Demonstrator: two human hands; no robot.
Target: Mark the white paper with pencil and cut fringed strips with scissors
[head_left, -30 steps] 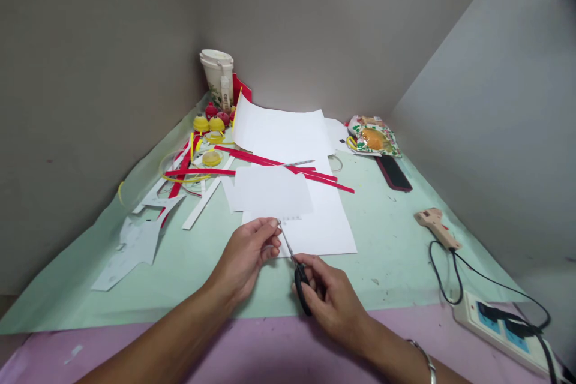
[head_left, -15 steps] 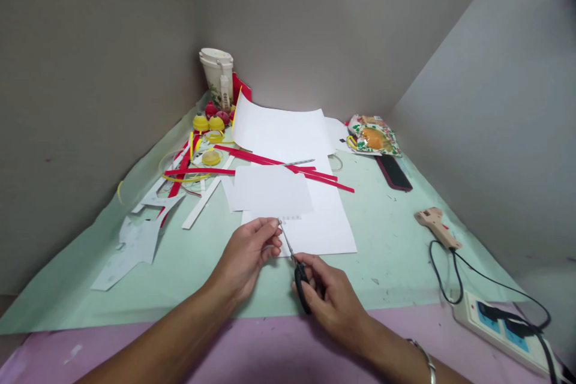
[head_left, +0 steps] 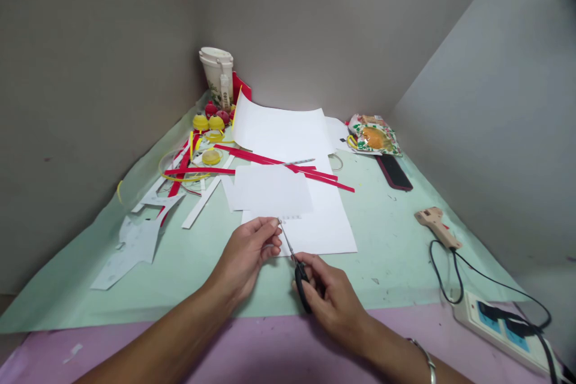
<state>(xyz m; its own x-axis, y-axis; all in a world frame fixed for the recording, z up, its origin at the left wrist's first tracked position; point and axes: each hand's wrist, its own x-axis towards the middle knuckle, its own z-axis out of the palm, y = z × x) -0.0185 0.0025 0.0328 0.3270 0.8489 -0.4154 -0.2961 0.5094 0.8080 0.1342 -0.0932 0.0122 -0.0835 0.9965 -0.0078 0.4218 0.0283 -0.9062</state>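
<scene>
My right hand [head_left: 330, 294] grips a pair of black-handled scissors [head_left: 301, 282], its slim blades pointing up and left. The blade tips meet the fingertips of my left hand [head_left: 254, 252], which is closed in a pinch. Whatever sits in that pinch is too small to name. Just beyond the fingertips, a row of tiny pieces [head_left: 290, 217] lies on a white sheet [head_left: 321, 240]. A smaller white paper [head_left: 272, 189] overlaps that sheet.
Red strips [head_left: 324, 175] and a pencil [head_left: 299, 162] cross the papers. Paper scraps [head_left: 130, 246] and yellow round pieces [head_left: 211, 157] lie left, a lidded cup [head_left: 218, 75] behind. Rightward are a phone [head_left: 393, 172], a glue gun [head_left: 437, 227] and a power strip [head_left: 499, 327].
</scene>
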